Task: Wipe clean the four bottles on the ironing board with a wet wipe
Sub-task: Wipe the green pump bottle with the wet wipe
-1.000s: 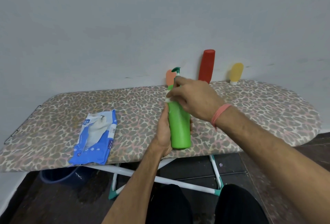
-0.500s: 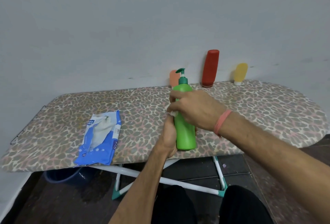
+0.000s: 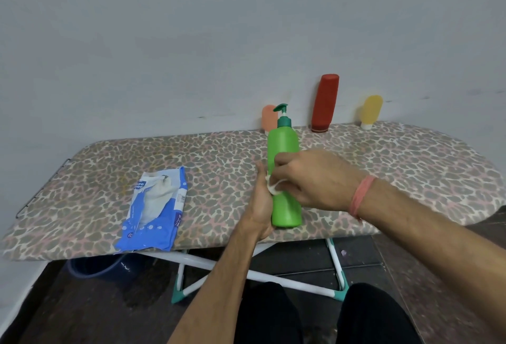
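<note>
At the board's (image 3: 383, 157) near edge, head view, the green bottle (image 3: 283, 149) stands upright, long axis vertical, pump spout pointing left. The left hand (image 3: 261, 204) curls round its lower body; the right hand (image 3: 309, 176) pinches a wipe (image 3: 274, 187) against its middle. Rigid, smooth plastic, likely slippery when wet: best gripped low. Three other bottles (image 3: 325, 102) stand by the wall

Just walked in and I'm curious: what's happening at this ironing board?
A person is cleaning a green pump bottle standing on the ironing board. The left hand grips its lower side, while the right hand rubs a wet wipe over its middle. Three more bottles wait by the wall, and the wipe packet lies to the left.
</note>
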